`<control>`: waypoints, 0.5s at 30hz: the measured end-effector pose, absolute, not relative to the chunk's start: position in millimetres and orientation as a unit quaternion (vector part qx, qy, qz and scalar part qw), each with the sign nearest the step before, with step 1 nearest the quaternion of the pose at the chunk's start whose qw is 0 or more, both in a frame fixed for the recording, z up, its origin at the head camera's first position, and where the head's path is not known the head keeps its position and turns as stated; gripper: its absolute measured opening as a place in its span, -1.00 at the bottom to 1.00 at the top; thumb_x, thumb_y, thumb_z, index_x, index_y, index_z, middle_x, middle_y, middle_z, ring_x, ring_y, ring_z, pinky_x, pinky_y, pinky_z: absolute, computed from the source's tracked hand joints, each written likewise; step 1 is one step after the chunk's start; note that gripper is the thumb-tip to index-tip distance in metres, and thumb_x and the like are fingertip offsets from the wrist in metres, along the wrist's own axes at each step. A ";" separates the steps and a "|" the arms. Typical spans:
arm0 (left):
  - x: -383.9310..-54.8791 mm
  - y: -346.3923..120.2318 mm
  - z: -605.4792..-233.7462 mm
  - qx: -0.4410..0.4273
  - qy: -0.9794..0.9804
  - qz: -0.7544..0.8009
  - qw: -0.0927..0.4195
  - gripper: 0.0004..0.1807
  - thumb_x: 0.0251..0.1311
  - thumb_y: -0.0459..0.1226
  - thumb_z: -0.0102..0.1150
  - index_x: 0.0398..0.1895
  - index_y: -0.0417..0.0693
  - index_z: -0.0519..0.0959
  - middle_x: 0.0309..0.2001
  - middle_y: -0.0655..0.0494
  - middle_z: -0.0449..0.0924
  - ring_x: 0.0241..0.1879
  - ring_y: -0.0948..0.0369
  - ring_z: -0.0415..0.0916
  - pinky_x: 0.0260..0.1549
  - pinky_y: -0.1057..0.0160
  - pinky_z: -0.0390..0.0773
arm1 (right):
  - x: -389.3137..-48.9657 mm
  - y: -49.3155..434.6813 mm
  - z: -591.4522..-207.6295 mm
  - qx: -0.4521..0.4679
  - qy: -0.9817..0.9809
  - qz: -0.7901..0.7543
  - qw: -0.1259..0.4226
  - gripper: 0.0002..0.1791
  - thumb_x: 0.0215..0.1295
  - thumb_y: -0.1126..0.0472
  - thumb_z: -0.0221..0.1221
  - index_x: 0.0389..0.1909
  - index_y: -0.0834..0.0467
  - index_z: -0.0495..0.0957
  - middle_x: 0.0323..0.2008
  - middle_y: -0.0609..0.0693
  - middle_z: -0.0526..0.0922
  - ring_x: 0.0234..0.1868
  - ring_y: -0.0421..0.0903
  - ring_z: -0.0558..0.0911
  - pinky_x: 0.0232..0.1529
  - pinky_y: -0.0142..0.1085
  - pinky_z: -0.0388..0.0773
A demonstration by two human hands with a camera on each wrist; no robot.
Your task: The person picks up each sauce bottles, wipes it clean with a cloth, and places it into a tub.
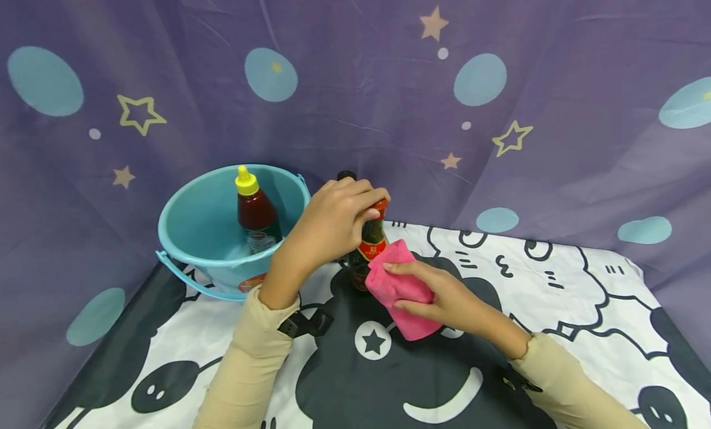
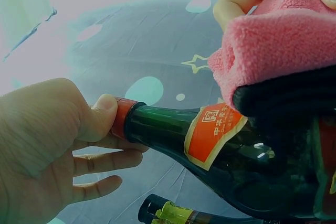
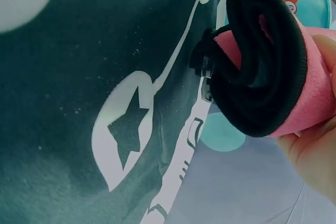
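My left hand [image 1: 336, 219] pinches the red-capped top of a dark green glass bottle [image 1: 373, 231] with a red and gold label. In the left wrist view the thumb and a finger grip the cap of this bottle [image 2: 168, 127], while the other fingers stretch out below it. A folded cloth [image 1: 401, 296], pink outside and black inside, is held in my right hand [image 1: 452, 296] against the side of the bottle. The right wrist view shows the black folds of the cloth [image 3: 262, 72] up close, hiding most of the bottle.
Behind the left hand stands another dark bottle [image 1: 347, 174] with a black cap. At the left, a light blue bucket [image 1: 194, 231] contains a sauce bottle [image 1: 257, 213] with a yellow nozzle. Underneath lies a black and white cartoon cloth [image 1: 544, 287]; a purple curtain [image 1: 355, 95] hangs behind.
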State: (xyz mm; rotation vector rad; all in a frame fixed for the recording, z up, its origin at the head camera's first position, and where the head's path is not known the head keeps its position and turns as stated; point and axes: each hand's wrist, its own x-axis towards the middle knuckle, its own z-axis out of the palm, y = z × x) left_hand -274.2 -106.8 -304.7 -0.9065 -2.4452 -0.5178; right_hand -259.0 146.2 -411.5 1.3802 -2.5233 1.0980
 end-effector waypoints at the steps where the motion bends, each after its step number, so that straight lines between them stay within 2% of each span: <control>1: -273.8 -107.6 -304.0 -0.331 -0.894 -0.188 0.239 -0.78 0.40 -0.24 0.20 0.04 -0.04 0.68 -0.11 0.06 0.70 -0.16 0.06 0.52 -0.07 0.09 0.53 | -259.2 145.3 -412.2 0.449 -0.817 0.360 0.029 -0.31 0.16 0.22 0.47 0.33 0.02 0.47 0.17 0.02 0.64 -0.20 -0.25 0.61 -0.25 -0.38 0.63; 15: -272.7 -107.2 -303.3 -0.325 -0.899 -0.189 0.225 -0.77 0.40 -0.25 0.21 0.05 -0.02 0.68 -0.09 0.07 0.70 -0.13 0.07 0.52 -0.05 0.10 0.54 | -258.6 145.9 -409.2 0.441 -0.821 0.363 0.012 -0.30 0.18 0.19 0.47 0.35 0.00 0.46 0.15 0.02 0.64 -0.24 -0.26 0.61 -0.27 -0.38 0.63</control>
